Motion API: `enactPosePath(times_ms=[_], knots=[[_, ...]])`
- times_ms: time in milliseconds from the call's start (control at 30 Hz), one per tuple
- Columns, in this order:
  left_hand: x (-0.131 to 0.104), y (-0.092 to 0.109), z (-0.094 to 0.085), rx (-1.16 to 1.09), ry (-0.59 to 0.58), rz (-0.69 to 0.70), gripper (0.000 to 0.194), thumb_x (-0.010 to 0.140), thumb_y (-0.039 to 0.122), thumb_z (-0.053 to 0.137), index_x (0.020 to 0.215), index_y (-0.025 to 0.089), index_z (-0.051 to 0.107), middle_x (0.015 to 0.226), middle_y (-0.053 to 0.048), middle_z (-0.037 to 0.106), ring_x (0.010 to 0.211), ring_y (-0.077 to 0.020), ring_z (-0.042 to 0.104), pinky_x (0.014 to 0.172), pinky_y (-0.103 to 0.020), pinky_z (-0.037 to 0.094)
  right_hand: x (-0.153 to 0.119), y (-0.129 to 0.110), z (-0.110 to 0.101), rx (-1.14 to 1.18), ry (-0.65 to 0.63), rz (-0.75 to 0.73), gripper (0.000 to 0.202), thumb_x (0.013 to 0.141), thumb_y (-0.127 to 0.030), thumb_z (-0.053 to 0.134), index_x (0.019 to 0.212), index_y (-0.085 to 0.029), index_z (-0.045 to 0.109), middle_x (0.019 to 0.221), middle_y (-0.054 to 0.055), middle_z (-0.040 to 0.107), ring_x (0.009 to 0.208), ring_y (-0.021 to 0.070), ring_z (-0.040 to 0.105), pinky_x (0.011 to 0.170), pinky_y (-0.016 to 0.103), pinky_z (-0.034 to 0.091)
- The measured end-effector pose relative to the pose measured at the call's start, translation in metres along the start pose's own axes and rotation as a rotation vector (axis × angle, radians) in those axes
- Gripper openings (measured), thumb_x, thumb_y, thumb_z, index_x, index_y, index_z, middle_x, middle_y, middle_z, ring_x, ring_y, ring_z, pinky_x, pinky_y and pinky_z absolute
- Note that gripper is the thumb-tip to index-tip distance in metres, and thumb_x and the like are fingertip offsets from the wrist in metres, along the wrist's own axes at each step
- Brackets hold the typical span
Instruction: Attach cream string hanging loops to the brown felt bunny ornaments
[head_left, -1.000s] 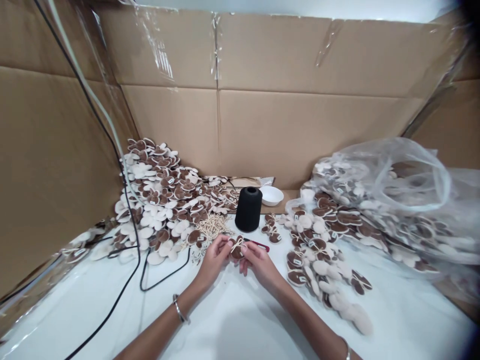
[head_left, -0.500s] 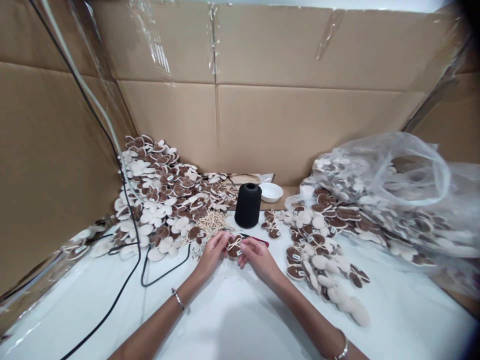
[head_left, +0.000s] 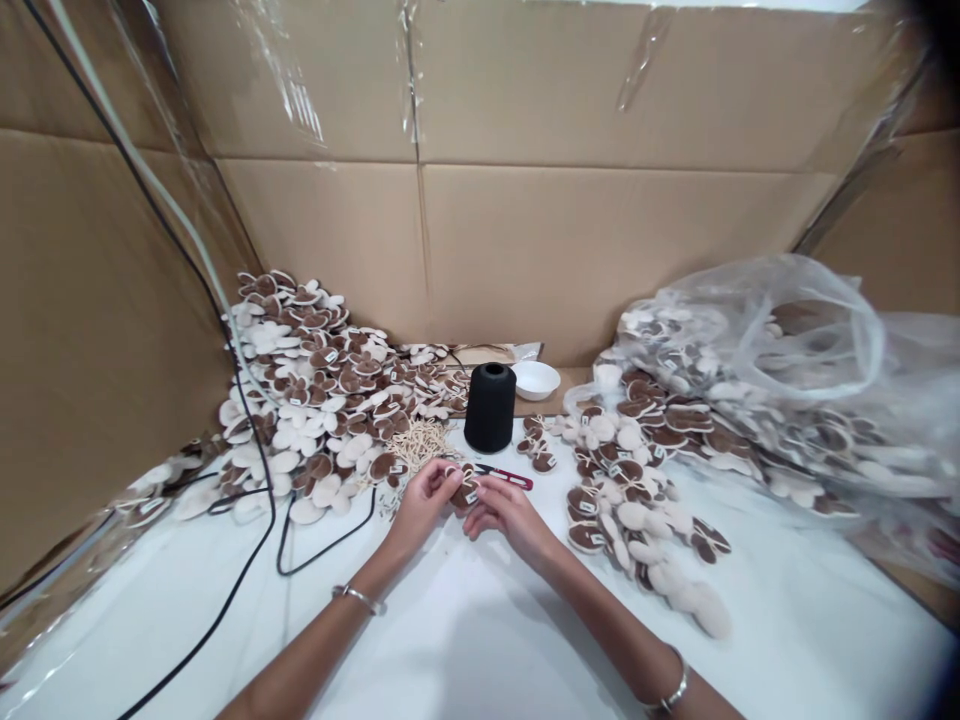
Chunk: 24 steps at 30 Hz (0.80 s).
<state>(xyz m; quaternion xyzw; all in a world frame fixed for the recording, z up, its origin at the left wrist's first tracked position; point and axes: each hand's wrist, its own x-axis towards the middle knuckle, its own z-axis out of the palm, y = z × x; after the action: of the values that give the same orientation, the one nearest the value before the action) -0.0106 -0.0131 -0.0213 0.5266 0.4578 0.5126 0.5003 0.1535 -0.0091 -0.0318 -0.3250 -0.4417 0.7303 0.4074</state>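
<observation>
Between my two hands is a small brown felt piece (head_left: pixel 466 487) with a cream bow and a white tag. My left hand (head_left: pixel 429 496) pinches its left side with thumb and finger. On the other side, my right hand (head_left: pixel 501 510) has thumb and forefinger closed at the bow, and its lower fingers are curled beneath. Just behind the hands lie red-handled thread snips (head_left: pixel 511 479). A black thread cone (head_left: pixel 490 410) stands upright beyond them. To the left of the cone is a heap of cream bows (head_left: pixel 418 446).
A tall pile of brown and white felt pieces (head_left: pixel 330 370) fills the back left. More pieces (head_left: pixel 630 500) lie at the right, beside a clear plastic bag (head_left: pixel 810 340). A white bowl (head_left: pixel 537 381) sits behind the cone. Black cable (head_left: pixel 259 540) crosses the left side.
The view has shifted slightly. The felt piece is now more tilted and more covered by my fingers, and the snips show more fully beside my right hand.
</observation>
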Motion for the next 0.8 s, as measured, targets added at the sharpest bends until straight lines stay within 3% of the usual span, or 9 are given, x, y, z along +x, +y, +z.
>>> enactPosePath(times_ms=[333,800], knots=[[-0.0024,0.0080,-0.0001,-0.008,0.058,0.006,0.033,0.078,0.048,0.067,0.086,0.017,0.060,0.069,0.000,0.061,0.063,-0.0134,0.056,0.060,-0.025,0.045,-0.0022,-0.0025,0.0012,0.112,-0.043,0.044,0.038,0.081,-0.050,0.064,0.091,-0.015,0.056,0.080,0.014,0.073,0.065,0.0196,0.069,0.061,0.030,0.050],[-0.0051,0.0056,0.0022,-0.149,0.092,0.017,0.025,0.081,0.040,0.068,0.081,0.017,0.060,0.070,0.001,0.059,0.064,-0.0105,0.054,0.062,-0.022,0.045,-0.0060,-0.0020,0.0024,0.132,-0.104,-0.023,0.039,0.080,-0.044,0.071,0.100,-0.016,0.053,0.080,0.009,0.073,0.062,0.0133,0.065,0.060,0.025,0.048]])
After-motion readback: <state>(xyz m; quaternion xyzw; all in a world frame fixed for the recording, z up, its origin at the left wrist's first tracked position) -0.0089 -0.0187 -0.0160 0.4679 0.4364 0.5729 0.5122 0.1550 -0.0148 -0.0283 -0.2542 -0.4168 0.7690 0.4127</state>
